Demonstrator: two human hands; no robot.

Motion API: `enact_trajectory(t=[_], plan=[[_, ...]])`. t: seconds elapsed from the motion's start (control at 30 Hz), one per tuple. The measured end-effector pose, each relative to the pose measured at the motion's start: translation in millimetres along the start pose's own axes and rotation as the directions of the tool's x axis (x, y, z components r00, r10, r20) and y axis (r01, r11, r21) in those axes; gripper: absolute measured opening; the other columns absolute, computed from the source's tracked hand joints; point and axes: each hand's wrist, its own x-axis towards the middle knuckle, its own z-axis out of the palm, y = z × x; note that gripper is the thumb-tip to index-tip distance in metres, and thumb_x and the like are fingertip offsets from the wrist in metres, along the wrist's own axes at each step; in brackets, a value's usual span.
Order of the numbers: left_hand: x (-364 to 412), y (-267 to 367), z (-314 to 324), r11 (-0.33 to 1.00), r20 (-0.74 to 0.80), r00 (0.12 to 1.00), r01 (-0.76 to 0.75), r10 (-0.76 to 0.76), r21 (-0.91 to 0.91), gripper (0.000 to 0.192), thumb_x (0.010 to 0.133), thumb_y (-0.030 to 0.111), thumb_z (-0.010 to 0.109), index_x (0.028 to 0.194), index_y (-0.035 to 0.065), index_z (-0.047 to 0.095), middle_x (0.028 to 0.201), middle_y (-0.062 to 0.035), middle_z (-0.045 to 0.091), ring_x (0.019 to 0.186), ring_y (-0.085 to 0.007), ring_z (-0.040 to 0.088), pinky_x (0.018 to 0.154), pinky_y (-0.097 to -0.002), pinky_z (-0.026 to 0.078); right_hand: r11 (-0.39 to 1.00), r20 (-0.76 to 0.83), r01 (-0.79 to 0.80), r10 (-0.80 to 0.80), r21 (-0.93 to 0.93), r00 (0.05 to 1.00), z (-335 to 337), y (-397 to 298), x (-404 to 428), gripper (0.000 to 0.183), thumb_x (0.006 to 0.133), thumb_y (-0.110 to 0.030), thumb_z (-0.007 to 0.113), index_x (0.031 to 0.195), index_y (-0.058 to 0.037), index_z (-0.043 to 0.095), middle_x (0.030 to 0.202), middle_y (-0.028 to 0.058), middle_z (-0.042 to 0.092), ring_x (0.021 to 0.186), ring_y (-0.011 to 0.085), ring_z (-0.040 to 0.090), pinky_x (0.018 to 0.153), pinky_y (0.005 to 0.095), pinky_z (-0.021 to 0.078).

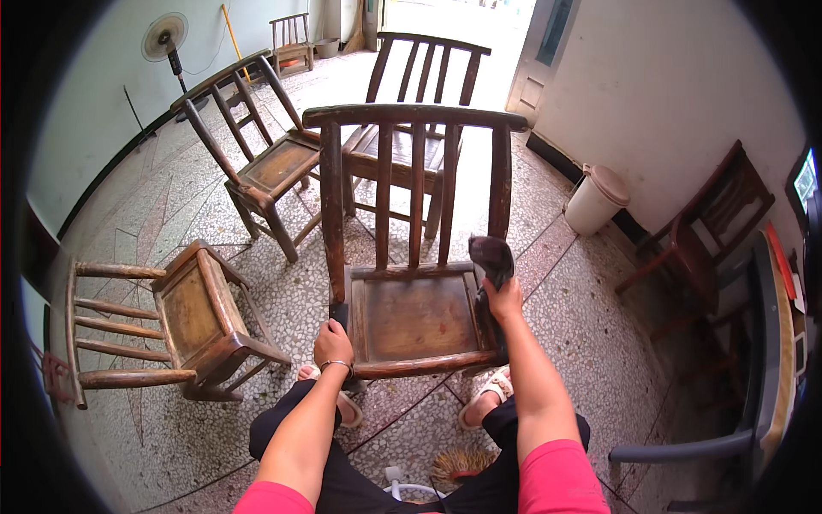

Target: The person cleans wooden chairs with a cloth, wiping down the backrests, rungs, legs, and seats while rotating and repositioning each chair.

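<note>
A dark wooden chair [414,315] with a slatted back stands right in front of me, its seat towards me. On its left side, my left hand [334,344] is closed, and a black piece [339,313] sticks up out of the fist beside the seat's back corner. I cannot tell what that piece is. My right hand [504,299] grips a dark, rounded object [493,257] above the seat's right edge. Its kind is unclear, and it partly covers the right back post.
More wooden chairs stand on the speckled floor: one at the left [199,308], one beyond it [276,167], one behind [398,144]. A lidded white bin [598,199] stands by the right wall. A brush head [462,464] lies near my feet. At right is a desk edge [767,347].
</note>
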Motion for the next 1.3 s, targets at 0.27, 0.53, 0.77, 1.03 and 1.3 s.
enact_trajectory(t=[0.27, 0.53, 0.77, 1.03, 1.3], plan=[[2.7, -5.4, 1.2, 1.000, -0.009, 1.000, -0.001, 0.001, 0.024, 0.045, 0.095, 0.040, 0.035, 0.096, 0.0051, 0.063, 0.091, -0.0243, 0.066, 0.086, -0.0453, 0.061, 0.075, -0.0527, 0.048, 0.996, -0.040, -0.061, 0.059, -0.061, 0.997, -7.7, 11.4, -35.5, 0.049, 0.081, -0.025, 0.065, 0.121, -0.0038, 0.044, 0.111, 0.0287, 0.055, 0.104, 0.0456, 0.055, 0.089, 0.0487, 0.0440], [3.7, 0.1, 8.2, 0.997, -0.034, 0.998, -0.057, 0.058, 0.053, 0.051, 0.095, 0.042, 0.031, 0.096, 0.0035, 0.065, 0.093, -0.0255, 0.065, 0.088, -0.0457, 0.061, 0.077, -0.0534, 0.047, 0.972, 0.226, -0.037, 0.091, -0.234, 0.970, -59.8, 22.2, -86.1, 0.048, 0.081, -0.021, 0.061, 0.121, -0.0041, 0.041, 0.105, 0.0322, 0.053, 0.099, 0.0493, 0.054, 0.086, 0.0524, 0.0450], [7.6, -2.2, 8.1, 0.993, -0.042, 0.999, -0.030, 0.034, 0.110, 0.053, 0.095, 0.043, 0.031, 0.098, 0.0029, 0.065, 0.097, -0.0254, 0.065, 0.092, -0.0454, 0.061, 0.081, -0.0532, 0.046, 0.911, 0.393, 0.201, -0.047, -0.361, 0.918, -86.0, 2.1, -115.5, 0.051, 0.077, -0.005, 0.053, 0.126, -0.0052, 0.040, 0.111, 0.0333, 0.044, 0.103, 0.0489, 0.047, 0.090, 0.0512, 0.0434], [18.2, -8.5, 15.0, 0.990, -0.025, 0.997, -0.074, 0.078, 0.121, 0.058, 0.095, 0.044, 0.028, 0.101, 0.0013, 0.066, 0.103, -0.0264, 0.063, 0.098, -0.0461, 0.058, 0.086, -0.0522, 0.045, 0.898, 0.543, 0.151, 0.110, -0.413, 0.832, -191.4, 3.9, -90.3, 0.037, 0.071, -0.006, 0.056, 0.106, -0.0110, 0.065, 0.106, 0.0156, 0.063, 0.105, 0.0307, 0.059, 0.086, 0.0420, 0.0489], [47.9, -46.6, 3.0, 0.991, -0.045, 0.994, -0.094, 0.099, 0.096, 0.063, 0.094, 0.048, 0.028, 0.104, -0.0027, 0.063, 0.107, -0.0297, 0.060, 0.105, -0.0478, 0.054, 0.091, -0.0515, 0.041, 0.711, 0.652, -0.017, 0.654, -0.703, 0.384, -164.0, 168.2, -277.9, 0.048, 0.068, -0.014, 0.062, 0.116, -0.0144, 0.060, 0.115, 0.0157, 0.063, 0.106, 0.0324, 0.061, 0.088, 0.0442, 0.0504]])
